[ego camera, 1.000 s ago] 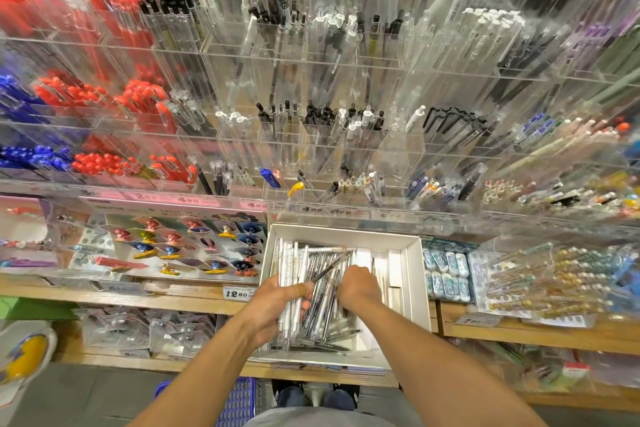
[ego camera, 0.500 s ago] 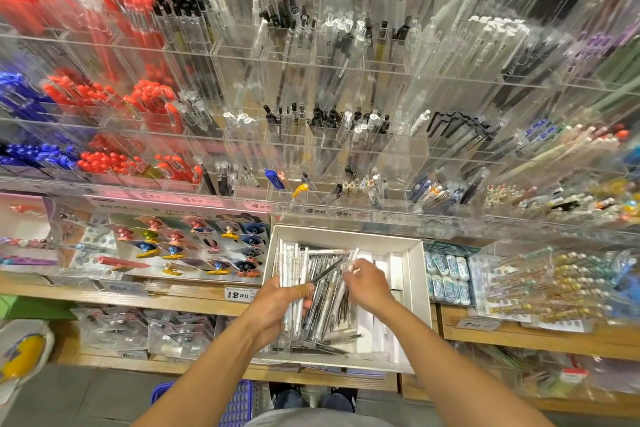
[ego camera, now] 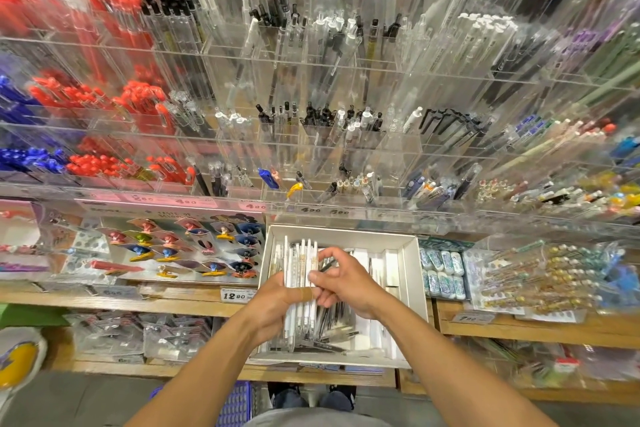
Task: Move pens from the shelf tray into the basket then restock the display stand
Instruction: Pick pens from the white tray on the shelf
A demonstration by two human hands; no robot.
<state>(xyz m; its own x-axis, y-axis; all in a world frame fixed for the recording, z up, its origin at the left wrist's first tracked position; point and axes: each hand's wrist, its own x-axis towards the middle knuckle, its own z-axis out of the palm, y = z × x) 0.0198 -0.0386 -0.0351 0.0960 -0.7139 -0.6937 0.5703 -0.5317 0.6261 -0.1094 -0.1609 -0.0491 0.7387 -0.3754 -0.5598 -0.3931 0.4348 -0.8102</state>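
Head view | my left hand gripped a bundle of slim white pens over the shallow white cardboard shelf tray | right hand pinched a dark pen | risk: bundle fanning, pens slipping back.

bright, even overhead shop light; shadows are soft and faint. white glare streaks run across the clear acrylic display stand, washing out the pens behind it. wide-angle distortion bends the wooden shelf edges and fans the stand's compartments outward. motion blur smears the far left and right sides; the white tray at centre is sharpest.
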